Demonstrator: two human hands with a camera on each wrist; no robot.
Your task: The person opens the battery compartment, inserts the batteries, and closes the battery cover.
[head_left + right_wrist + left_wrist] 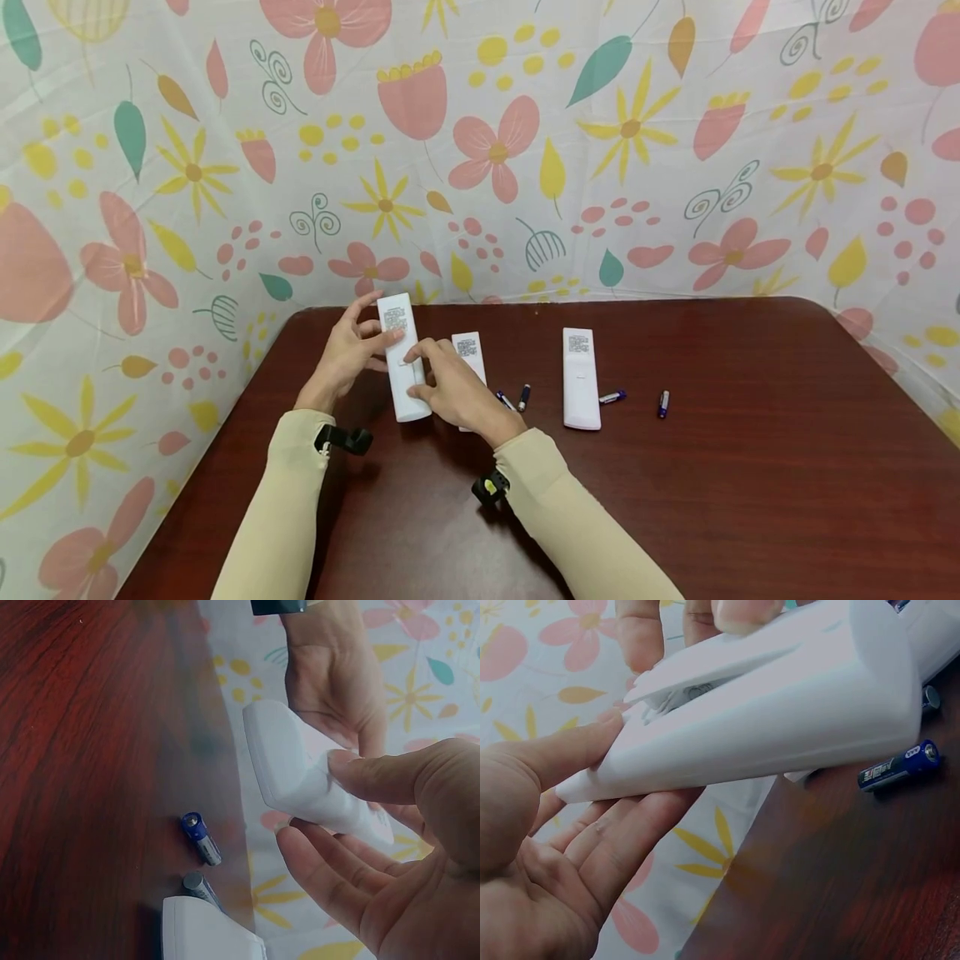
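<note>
Held up over the left part of the table, a white remote control (411, 404) has its back side with a printed label facing up. My left hand (347, 354) grips its upper part, thumb across the back and fingers underneath. My right hand (453, 387) pinches the battery cover (705, 669) at the remote's lower half. In the left wrist view the cover is tilted up at an angle, with a dark gap below it and a metal spring visible inside the compartment.
A second white remote (468, 348) lies partly hidden behind my right hand, with two batteries (523, 397) beside it. Further right lies a third remote (581, 379), label up, with a blue battery (612, 397) near it and another battery (663, 404) beyond. A patterned cloth (495, 208) hangs behind the table.
</note>
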